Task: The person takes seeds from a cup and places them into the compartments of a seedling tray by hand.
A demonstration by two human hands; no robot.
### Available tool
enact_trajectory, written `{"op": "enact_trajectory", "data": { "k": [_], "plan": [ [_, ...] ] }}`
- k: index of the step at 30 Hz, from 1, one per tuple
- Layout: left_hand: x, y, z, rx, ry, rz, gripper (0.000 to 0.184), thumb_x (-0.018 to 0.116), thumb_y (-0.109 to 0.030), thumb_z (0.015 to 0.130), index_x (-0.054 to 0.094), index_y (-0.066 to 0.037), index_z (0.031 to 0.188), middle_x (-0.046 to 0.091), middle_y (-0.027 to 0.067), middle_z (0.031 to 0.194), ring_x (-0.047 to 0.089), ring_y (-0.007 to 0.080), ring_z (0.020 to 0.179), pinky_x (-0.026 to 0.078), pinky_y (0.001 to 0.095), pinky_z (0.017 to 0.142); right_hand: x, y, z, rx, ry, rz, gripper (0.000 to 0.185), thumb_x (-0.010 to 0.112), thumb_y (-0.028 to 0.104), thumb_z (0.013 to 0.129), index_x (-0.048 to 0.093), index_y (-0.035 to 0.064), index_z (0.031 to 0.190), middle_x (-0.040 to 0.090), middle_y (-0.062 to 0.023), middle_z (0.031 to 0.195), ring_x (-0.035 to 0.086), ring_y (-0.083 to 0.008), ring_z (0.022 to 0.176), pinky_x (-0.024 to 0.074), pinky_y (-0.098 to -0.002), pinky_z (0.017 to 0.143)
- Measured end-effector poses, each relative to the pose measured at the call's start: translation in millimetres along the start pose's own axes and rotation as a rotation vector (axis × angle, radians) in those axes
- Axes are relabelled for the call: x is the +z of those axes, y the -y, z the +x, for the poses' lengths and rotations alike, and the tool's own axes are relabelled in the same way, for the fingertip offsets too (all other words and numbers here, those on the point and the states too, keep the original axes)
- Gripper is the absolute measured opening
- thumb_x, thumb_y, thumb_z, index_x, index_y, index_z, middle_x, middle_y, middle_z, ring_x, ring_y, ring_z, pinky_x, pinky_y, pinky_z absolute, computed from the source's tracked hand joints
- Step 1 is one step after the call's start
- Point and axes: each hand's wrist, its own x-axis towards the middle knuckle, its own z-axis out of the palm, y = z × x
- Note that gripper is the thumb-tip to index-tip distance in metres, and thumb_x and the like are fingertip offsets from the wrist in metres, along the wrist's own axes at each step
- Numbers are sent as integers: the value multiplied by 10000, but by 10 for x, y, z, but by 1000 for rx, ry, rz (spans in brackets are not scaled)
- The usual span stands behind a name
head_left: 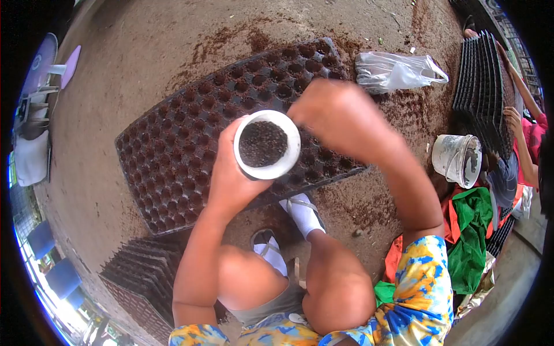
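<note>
My left hand [226,173] is wrapped round a white cup [295,144], its open top facing me. Small dark grains that look like seeds [262,144] fill much of it. Just right of the rim is my right hand [339,115], blurred, with its fingers curled together; whatever they may hold is hidden. Beneath both hands lies a black seedling tray [187,138] on the ground. Brown soil sits in its many round cells, and the cup and hands cover part of it.
A clear plastic bag [395,72] lies beyond the tray, among scattered soil. On the right are a white bucket [450,158], stacked trays [479,86], green cloth [470,236] and another person's arm [524,144]. More stacked trays [144,277] stand at lower left.
</note>
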Motion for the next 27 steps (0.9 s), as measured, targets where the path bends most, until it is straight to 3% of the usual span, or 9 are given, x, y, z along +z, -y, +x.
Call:
{"op": "enact_trajectory", "data": {
  "k": [2,5,12,14,18,23,25,27],
  "plan": [
    [75,1,-39,7,27,68,944,887,-145,551,370,-29,1332,476,182,1312,486,335,1226,396,400,1037,263,373,-7,28,161,5,133,635,85,686,687,22,790,666,-172,869,678,-295,792,548,-362,684],
    [113,-1,-74,108,81,94,985,893,-140,527,360,-32,1349,444,181,1362,459,349,1254,379,402,1055,609,496,25,-57,99,-57,126,633,80,682,667,-1,773,657,-172,829,675,-297,796,556,-381,668],
    [69,-31,-40,-30,89,26,961,876,-85,554,353,-39,1359,455,166,1343,469,327,1248,395,383,1038,483,503,40,-70,64,164,172,653,67,661,663,9,823,640,-168,870,664,-309,829,554,-396,695],
    [84,3,-26,73,68,97,977,872,-71,532,350,-27,1357,473,158,1321,490,302,1221,408,373,1022,431,507,33,-49,113,170,198,661,57,651,647,26,846,615,-141,916,645,-307,876,549,-399,720],
    [142,-93,-23,-35,65,-21,994,851,-49,513,343,-25,1366,506,164,1287,522,288,1183,418,376,1011,481,497,31,-21,58,327,244,682,28,617,624,-18,849,605,-172,955,636,-350,879,546,-423,740],
    [117,-90,-24,-25,22,82,958,872,-82,544,353,-16,1347,507,158,1286,528,266,1179,417,370,1007,243,401,64,74,85,442,166,651,64,704,643,44,868,628,-154,917,636,-321,871,532,-421,730],
    [100,-93,8,-54,24,-15,990,870,-47,507,345,-14,1347,472,122,1309,492,241,1209,368,348,1048,139,99,98,54,-91,359,136,660,96,736,686,59,865,662,-126,878,636,-313,867,526,-365,723],
    [36,35,-34,-35,-5,-67,991,871,-44,523,328,-16,1352,495,123,1286,494,239,1210,365,352,1050,-39,-213,104,394,-202,478,136,665,81,827,727,71,947,678,-89,867,652,-196,799,520,-325,722]
  ]
}}
